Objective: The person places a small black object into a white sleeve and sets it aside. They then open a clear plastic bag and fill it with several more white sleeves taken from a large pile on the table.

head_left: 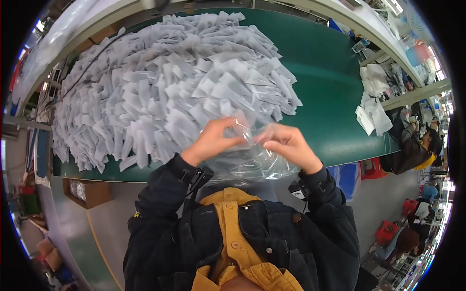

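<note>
Hands meet at the near edge of the green bench [335, 72]: left hand [209, 140] and right hand [287, 145] both pinch a clear plastic bag [252, 162] (mouth upward), held close beside the heap of white fabric pieces [165, 82].

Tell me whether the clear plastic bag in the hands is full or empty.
Cannot tell: the crumpled clear plastic bag, pinched by the left hand and right hand, is glary; no contents show.
</note>
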A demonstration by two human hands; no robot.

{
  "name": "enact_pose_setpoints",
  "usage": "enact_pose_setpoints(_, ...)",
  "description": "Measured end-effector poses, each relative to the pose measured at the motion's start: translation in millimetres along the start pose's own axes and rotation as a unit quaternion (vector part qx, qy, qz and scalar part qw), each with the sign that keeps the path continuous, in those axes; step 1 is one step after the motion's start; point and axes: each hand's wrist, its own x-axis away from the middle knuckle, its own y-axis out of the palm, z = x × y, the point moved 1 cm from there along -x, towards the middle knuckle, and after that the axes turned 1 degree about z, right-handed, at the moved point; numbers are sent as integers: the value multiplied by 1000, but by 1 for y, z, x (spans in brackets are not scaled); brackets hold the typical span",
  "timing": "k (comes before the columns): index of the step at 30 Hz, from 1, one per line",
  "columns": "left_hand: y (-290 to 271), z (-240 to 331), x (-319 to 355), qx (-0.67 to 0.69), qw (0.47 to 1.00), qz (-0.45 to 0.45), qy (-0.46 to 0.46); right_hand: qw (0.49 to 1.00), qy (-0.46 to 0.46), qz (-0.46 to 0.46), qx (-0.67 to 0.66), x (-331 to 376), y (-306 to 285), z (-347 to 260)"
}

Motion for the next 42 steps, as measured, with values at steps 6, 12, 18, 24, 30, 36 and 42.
enact_pose_setpoints(6,82,10,-82,70,994,72,-48,943,236,134,-191,79,-131,82)
enact_pose_setpoints(12,105,46,-140,-161,981,92,-46,941,253,133,-183,137,-196,136)
enact_pose_setpoints(18,210,107,-157,-77,977,186,-74,932,198,224,-204,139,-184,160)
enact_pose_setpoints(24,263,69,-138,382,890,176,-174,980,81,161,-87,134,-155,146)
enact_pose_setpoints(30,199,65,-31,400,799,448,-30,959,189,-11,-210,103,-125,155)
enact_pose_setpoints(36,138,110,136,173,680,712,23,985,-112,-114,61,29,10,171)
enact_pose_setpoints(42,139,141,184,107,656,746,35,937,-121,-143,294,-36,129,188)
